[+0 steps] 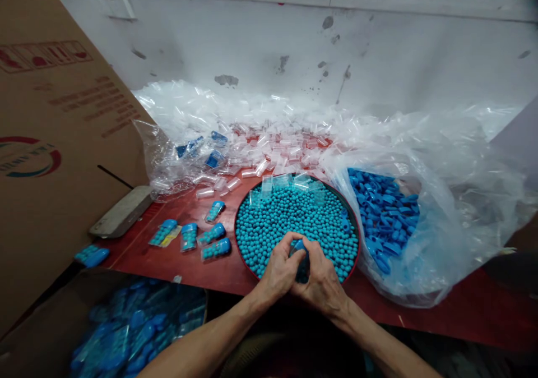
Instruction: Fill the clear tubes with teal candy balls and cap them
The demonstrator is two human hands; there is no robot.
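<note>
My left hand and my right hand meet at the near side of a round red-rimmed tray of turquoise beads. Between them, both sets of fingers are closed around a small container with a blue cap; its lower part is mostly hidden by the fingers. Several clear empty tubes lie on the beads at the far side. Left of the tray, several filled, blue-capped containers lie on the red table.
A clear plastic bag of blue caps sits at the right. Loose clear tubes spread behind the tray. At the left stands a tall cardboard box beside a grey flat object. Filled containers heap below the table's edge.
</note>
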